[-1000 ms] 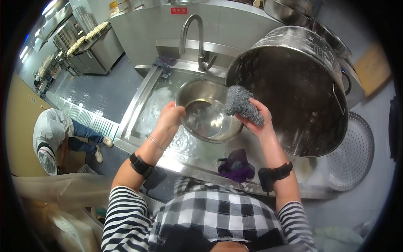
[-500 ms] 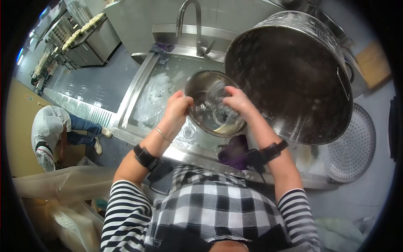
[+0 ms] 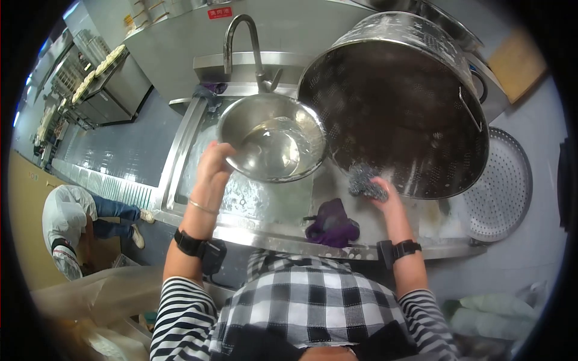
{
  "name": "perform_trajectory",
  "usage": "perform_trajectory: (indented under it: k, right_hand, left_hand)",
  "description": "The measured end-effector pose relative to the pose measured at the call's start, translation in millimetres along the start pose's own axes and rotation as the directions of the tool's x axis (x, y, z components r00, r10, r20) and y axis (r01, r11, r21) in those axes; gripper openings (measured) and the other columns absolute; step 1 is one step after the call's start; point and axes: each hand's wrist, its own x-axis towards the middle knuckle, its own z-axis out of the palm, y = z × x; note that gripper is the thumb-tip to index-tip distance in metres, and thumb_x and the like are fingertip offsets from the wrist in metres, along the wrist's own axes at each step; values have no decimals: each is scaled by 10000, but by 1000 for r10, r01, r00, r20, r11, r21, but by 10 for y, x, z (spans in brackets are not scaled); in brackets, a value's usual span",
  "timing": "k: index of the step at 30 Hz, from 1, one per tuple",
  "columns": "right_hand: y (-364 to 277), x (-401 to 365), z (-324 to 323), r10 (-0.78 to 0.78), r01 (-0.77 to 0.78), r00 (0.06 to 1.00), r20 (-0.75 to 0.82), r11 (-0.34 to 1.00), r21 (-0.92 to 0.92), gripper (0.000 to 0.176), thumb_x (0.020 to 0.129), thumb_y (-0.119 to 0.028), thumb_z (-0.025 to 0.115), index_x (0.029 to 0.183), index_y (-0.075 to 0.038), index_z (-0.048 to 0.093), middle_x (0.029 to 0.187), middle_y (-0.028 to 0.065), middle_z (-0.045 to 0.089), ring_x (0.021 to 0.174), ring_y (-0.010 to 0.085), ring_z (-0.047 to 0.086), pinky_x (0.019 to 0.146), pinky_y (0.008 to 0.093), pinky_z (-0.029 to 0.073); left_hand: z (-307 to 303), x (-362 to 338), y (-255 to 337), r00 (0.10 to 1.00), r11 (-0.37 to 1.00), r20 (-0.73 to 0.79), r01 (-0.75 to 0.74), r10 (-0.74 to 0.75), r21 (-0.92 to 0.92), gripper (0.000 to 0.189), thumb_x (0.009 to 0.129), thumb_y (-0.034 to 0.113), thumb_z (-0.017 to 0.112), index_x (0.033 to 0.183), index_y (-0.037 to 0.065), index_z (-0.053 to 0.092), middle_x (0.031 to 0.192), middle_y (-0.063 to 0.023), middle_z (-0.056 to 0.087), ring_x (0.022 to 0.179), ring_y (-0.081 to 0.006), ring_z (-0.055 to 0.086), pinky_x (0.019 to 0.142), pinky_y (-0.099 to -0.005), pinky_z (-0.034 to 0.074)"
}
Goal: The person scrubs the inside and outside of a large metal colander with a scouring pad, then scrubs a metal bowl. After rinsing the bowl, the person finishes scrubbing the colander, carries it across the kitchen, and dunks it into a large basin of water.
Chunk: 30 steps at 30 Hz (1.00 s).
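Note:
My left hand [image 3: 214, 165] grips the rim of a steel bowl [image 3: 272, 144] and holds it tilted above the sink [image 3: 198, 144]; some water lies in the bowl. Lower on the right, my right hand [image 3: 385, 195] presses a grey steel-wool scrubber [image 3: 364, 182] on the wet counter, just below the rim of a large perforated steel pot [image 3: 397, 102] lying on its side. The faucet [image 3: 241, 36] arches over the sink behind the bowl.
A purple cloth [image 3: 331, 224] lies on the sink's front edge. A round perforated steel tray [image 3: 503, 186] rests to the right of the pot. Another person in white [image 3: 66, 222] crouches on the floor at the far left. A wooden board [image 3: 521, 60] sits upper right.
My right hand took the scrubber out of the bowl and brought it down to the counter by the big pot. My left hand lifted the bowl up and to the left.

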Motion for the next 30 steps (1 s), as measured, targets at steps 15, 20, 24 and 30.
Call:
perform_trajectory:
  k: [15, 20, 24, 30]
  right_hand:
    - [566, -1452, -474, -316, 208, 897, -309, 919, -335, 334, 665, -90, 615, 992, -59, 561, 1008, 100, 579, 962, 261, 537, 881, 422, 399]
    - [-106, -2044, 80, -422, 170, 859, -290, 769, -617, 449, 680, -3, 638, 1108, -33, 507, 1142, 98, 514, 1095, 227, 466, 965, 351, 336]
    - [-56, -2252, 55, -524, 123, 784, -333, 657, -744, 462, 690, -36, 667, 1119, -6, 502, 1129, 92, 521, 1094, 229, 472, 966, 337, 343]
    - [778, -2467, -930, -510, 278, 745, -430, 823, -495, 591, 633, 58, 652, 1173, -71, 450, 1144, 79, 469, 1116, 227, 435, 916, 369, 396]
  left_hand:
    - [979, 1007, 2091, 976, 968, 64, -196, 208, -153, 181, 682, -55, 573, 658, 68, 443, 597, -29, 452, 426, -107, 438, 346, -205, 371]
    - [2046, 1875, 2201, 936, 886, -24, -340, 351, -315, 130, 666, -41, 579, 745, 28, 502, 675, -71, 486, 467, -183, 458, 389, -322, 383]
    - [2638, 2540, 2175, 943, 851, -110, -331, 315, -408, 191, 678, -26, 567, 860, -11, 511, 781, -105, 537, 561, -222, 538, 444, -341, 426]
    - [2968, 3554, 2108, 966, 893, -74, -256, 246, -371, 203, 668, -25, 563, 865, -17, 518, 719, -108, 545, 544, -212, 541, 458, -339, 439]
